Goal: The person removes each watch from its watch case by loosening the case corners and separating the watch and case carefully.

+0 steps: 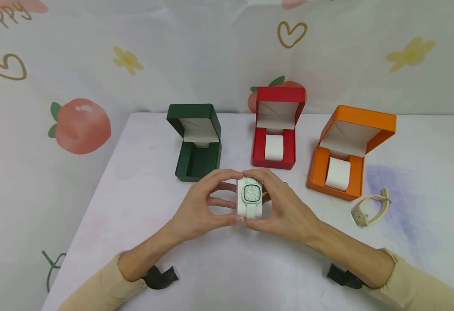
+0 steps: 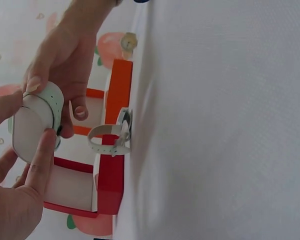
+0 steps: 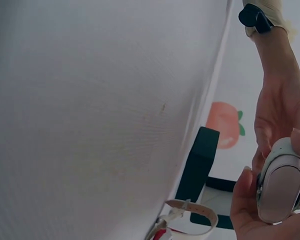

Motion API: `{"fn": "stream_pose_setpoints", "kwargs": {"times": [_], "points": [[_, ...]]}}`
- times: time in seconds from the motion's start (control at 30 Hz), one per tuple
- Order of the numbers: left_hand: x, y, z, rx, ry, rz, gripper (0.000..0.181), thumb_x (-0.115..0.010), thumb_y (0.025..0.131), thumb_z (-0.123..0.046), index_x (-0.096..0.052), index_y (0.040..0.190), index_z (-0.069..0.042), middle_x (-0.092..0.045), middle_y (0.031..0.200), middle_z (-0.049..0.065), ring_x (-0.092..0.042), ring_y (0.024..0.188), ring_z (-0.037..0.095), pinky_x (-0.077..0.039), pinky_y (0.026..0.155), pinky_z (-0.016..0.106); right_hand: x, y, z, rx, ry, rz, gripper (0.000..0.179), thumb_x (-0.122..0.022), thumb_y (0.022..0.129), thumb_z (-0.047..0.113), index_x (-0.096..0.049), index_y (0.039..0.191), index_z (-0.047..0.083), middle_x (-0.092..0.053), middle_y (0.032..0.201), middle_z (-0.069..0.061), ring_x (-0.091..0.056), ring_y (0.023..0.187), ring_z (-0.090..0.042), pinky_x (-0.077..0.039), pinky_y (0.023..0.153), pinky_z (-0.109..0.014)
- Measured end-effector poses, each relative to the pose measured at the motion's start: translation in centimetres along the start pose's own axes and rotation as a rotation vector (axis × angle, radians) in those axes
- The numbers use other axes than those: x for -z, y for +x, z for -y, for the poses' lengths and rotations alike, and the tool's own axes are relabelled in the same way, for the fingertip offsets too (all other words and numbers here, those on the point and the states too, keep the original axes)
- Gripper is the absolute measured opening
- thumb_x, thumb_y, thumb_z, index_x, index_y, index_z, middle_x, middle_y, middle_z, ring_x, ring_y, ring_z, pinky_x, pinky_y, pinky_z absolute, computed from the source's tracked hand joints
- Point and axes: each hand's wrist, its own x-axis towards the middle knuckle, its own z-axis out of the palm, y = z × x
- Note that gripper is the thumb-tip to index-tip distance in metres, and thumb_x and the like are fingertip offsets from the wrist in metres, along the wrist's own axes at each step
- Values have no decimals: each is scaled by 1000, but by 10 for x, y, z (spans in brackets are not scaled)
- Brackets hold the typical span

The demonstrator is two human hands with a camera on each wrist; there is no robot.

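Observation:
Near the middle of the table, both hands hold a white watch cushion (image 2: 32, 129) with a pale green square-faced watch (image 1: 252, 193) strapped round it, the dial facing up. My left hand (image 1: 200, 207) grips it from the left, thumb at the near end and fingertips at the far end. On the opposite side, my right hand (image 1: 289, 207) holds it likewise. A second pale-strapped watch (image 2: 109, 149) stands on the table behind the right hand, almost hidden in the head view. Beyond the left hand stands an open green box (image 1: 197, 166) with no cushion inside.
An open red box (image 1: 274, 165) stands at the back, holding a white cushion (image 1: 274, 147). To its right is an open orange box (image 1: 357, 177) with another white cushion (image 1: 338, 173). A cream-strapped watch (image 1: 360, 216) lies on the table (image 1: 133, 190) near the orange box.

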Motion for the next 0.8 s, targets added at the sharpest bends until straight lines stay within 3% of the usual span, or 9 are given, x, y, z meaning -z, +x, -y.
{"fn": "stream_pose_setpoints", "kwargs": {"times": [0.8], "points": [[0, 3, 6, -11, -38, 8, 73, -82, 76, 6, -52, 140, -10, -50, 138, 2, -62, 112, 27, -59, 81, 40, 1, -3, -2, 1, 52, -12, 85, -90, 71, 13, -41, 140, 20, -49, 133, 8, -53, 107, -11, -56, 81, -30]]}}
